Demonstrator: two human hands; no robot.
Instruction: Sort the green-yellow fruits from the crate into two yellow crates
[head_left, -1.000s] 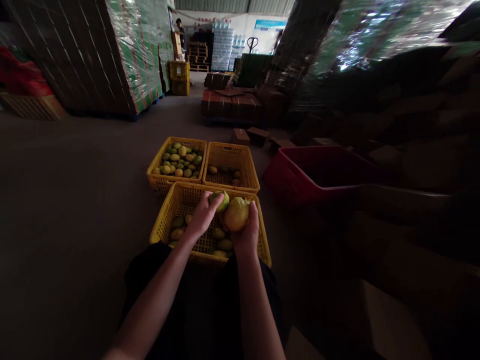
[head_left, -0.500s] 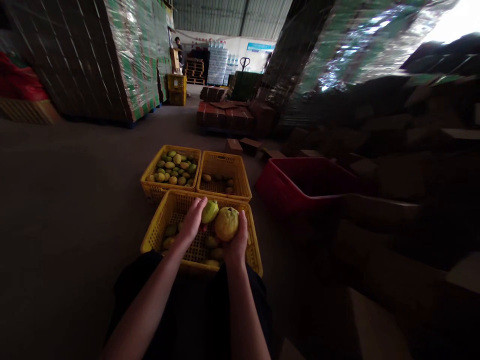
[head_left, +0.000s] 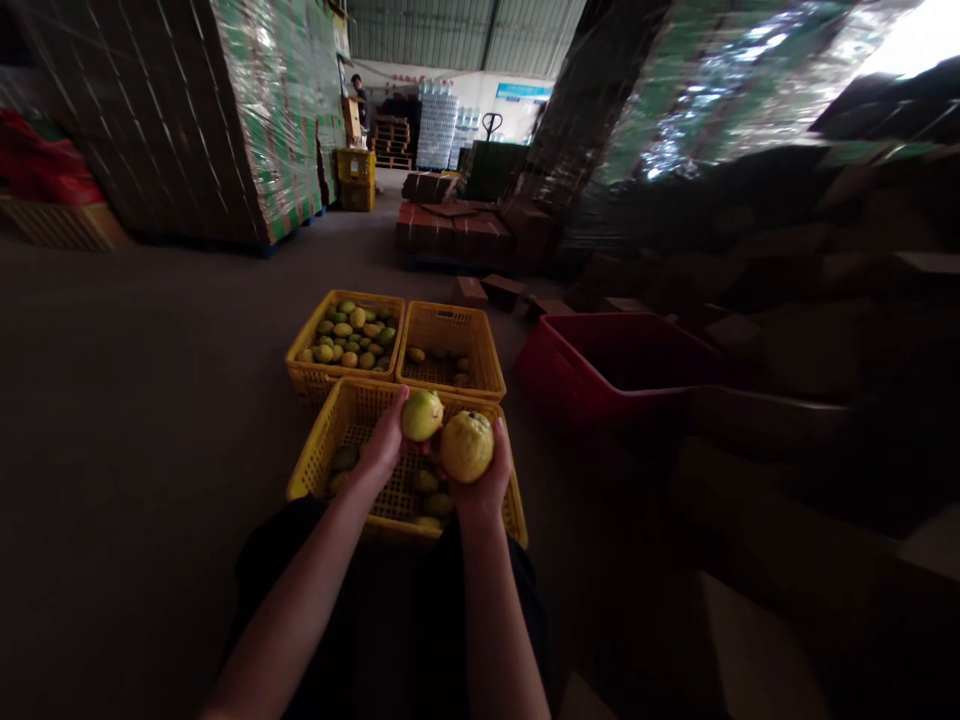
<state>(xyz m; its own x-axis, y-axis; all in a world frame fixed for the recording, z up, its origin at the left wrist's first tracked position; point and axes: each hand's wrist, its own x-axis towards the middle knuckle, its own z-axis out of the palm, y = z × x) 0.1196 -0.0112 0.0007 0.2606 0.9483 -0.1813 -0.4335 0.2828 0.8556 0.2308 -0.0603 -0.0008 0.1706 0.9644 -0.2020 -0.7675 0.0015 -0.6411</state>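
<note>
Above the near yellow crate, both my hands hold fruit that looks like guava. My left hand is closed round the smaller, yellow-green guava. In my right hand sits a larger, bumpy yellow guava, its dark end facing up. The two fruits are close together, and most of my fingers are hidden behind them. Several greenish fruits lie on the floor of the crate beneath my hands.
Beyond it stand a crate full of green and yellow fruit and a crate with several fruits. A red bin is to the right, near loose cardboard boxes. Wrapped stacks rise behind; a person is far off.
Both guavas have turned in my hands, showing other sides. My right hand has shifted slightly right with the larger one, widening the gap between the fruits.
</note>
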